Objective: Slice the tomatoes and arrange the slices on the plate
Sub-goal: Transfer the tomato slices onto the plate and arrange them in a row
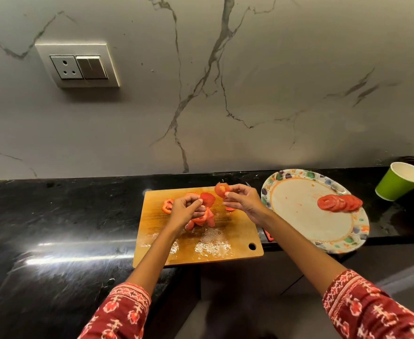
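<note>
A wooden cutting board [235,243] lies on the black counter with several tomato slices [202,217] piled near its far middle and one ring-shaped piece [167,206] at its left. My left hand [185,210] is over the pile, pinching a slice [208,199]. My right hand [244,200] pinches another slice [221,190], lifted above the board's far edge. To the right, a floral-rimmed plate [301,216] carries a fanned row of slices [339,203] on its right side.
A green paper cup [400,181] stands at the far right, beside the plate. A red-and-black object [267,234] peeks out between board and plate. The plate overhangs the counter's front edge. A wall socket [77,64] is up left.
</note>
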Demonstrator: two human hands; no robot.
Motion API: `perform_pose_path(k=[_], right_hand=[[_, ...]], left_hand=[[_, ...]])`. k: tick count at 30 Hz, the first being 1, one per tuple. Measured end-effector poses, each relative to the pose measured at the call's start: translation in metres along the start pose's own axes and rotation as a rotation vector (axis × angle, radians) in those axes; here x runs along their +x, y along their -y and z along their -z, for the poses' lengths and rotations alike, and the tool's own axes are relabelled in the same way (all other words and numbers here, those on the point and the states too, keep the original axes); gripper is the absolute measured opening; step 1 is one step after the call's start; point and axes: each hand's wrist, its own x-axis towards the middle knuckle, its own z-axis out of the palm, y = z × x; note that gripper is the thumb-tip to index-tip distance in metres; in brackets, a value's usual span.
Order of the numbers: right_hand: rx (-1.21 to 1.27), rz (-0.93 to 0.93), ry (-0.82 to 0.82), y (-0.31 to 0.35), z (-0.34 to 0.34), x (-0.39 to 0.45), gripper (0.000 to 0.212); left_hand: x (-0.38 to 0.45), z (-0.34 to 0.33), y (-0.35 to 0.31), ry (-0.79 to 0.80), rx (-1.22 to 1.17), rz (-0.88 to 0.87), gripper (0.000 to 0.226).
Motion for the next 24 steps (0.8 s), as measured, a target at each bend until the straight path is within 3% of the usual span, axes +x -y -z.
perform_pose_path(k=[11, 18, 21, 24], right_hand=[[-0.217, -0.039, -0.117, 0.003, 0.07, -0.001, 0.017], [-0.332, -0.013, -0.236, 0.026, 0.17, -0.019, 0.016], [-0.437, -0.054, -0.337, 0.039, 0.216, -0.025, 0.014], [-0.706, -0.044, -0.495, 0.051, 0.256, -0.022, 0.011]], left_hand=[[0.015, -0.046, 0.001, 0.042, 0.155, 0.012, 0.017], [0.039, -0.115, -0.001, 0.133, 0.207, 0.019, 0.016], [0.048, -0.147, -0.001, 0.191, 0.27, -0.025, 0.015], [0.057, -0.178, 0.0, 0.229, 0.277, -0.034, 0.016]])
